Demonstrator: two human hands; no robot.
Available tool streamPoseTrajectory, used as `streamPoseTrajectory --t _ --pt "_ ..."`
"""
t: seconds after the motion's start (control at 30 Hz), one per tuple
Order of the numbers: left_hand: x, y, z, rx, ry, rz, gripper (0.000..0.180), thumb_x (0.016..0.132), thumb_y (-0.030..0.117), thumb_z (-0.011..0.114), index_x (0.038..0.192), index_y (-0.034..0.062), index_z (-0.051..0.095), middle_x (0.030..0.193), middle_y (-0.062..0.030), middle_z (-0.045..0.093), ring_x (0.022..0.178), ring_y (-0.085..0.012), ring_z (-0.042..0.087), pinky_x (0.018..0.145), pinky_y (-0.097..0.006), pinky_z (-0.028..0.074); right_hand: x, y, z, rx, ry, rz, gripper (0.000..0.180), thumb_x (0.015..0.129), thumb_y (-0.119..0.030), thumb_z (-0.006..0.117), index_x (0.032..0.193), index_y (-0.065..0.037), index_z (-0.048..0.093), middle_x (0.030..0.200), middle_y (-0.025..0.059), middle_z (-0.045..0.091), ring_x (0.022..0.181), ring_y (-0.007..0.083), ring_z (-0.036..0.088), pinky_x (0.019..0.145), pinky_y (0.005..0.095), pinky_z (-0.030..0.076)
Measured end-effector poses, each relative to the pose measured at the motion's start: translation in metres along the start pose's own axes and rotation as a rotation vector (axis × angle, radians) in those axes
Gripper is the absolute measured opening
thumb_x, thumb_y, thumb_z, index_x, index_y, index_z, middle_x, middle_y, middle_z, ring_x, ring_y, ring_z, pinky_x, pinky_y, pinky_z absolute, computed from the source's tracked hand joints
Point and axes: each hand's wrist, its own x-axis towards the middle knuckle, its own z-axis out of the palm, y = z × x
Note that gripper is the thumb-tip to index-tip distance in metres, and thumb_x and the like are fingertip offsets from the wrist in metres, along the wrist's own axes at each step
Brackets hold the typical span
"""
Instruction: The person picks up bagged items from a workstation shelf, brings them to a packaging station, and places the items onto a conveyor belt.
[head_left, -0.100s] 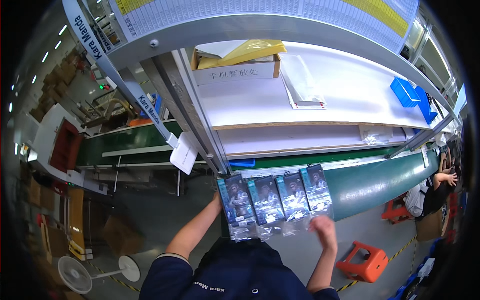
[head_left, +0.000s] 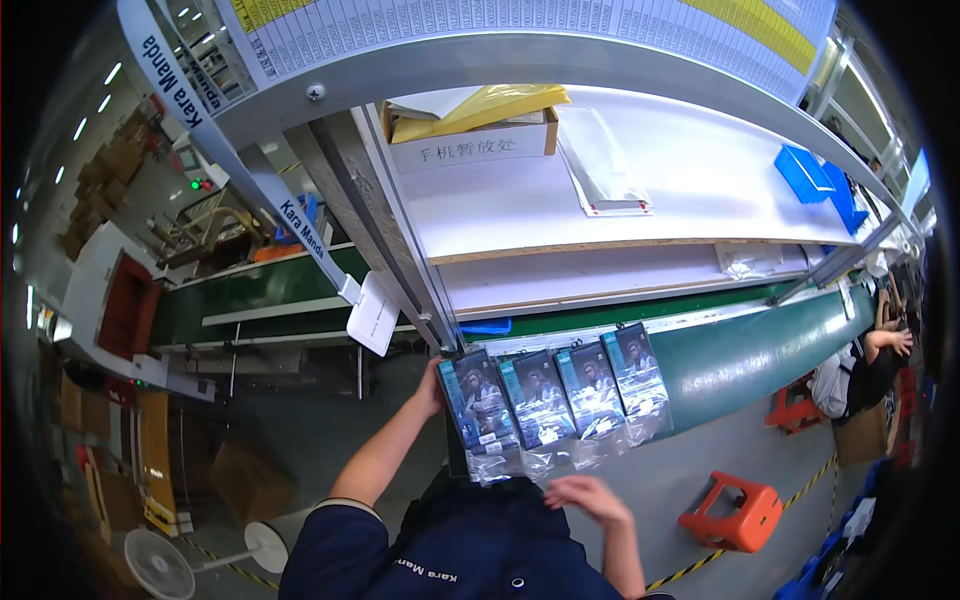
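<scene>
Between both hands, packets (head_left: pixel 553 396).

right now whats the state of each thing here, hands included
left hand: gripping the left edge of the packet row
right hand: open, just below the packets, contact unclear
four dark packets: side by side in clear sleeves
cardboard box: open, yellow bag inside
orange stool: upright on the floor

four dark packets (head_left: pixel 555 395) in a row

we see a brown labelled box (head_left: pixel 470 135) on the white shelf above.
</scene>
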Motion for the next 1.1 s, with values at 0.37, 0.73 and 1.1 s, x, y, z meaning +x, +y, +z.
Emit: streamPoseTrajectory --t 0.37,0.73,1.1 --pt "0.016 0.047 0.022 0.816 -0.411 -0.347 0.071 0.075 0.056 0.058 0.123 0.0064 0.044 0.119 -0.0017 0.050 0.112 -0.0159 0.043 0.097 -0.031 0.029 0.161 0.081 0.105 0.700 0.545 -0.371 0.056 0.079 -0.016 0.065 0.124 -0.003 0.034 0.116 0.0089 0.048 0.103 0.0197 0.049 0.087 0.0324 0.042" --pt "0.062 0.021 0.035 0.919 -0.630 -0.525 0.052 0.083 0.040 0.057 0.120 0.0044 0.048 0.115 -0.0025 0.054 0.104 -0.0126 0.050 0.091 -0.028 0.036 0.166 0.092 0.086 0.701 0.662 -0.523 0.061 0.079 -0.024 0.064 0.126 -0.001 0.034 0.119 0.0091 0.048 0.107 0.0215 0.048 0.096 0.0352 0.037" --pt "0.000 0.034 0.044 1.110 -0.600 -0.444 0.076 0.080 0.046 0.057 0.129 -0.0042 0.027 0.125 -0.0144 0.039 0.117 -0.0211 0.037 0.097 -0.032 0.030 0.173 0.141 0.102 0.804 0.635 -0.635 0.069 0.070 -0.023 0.070 0.124 -0.001 0.033 0.114 0.0111 0.048 0.105 0.0235 0.050 0.094 0.0357 0.041"
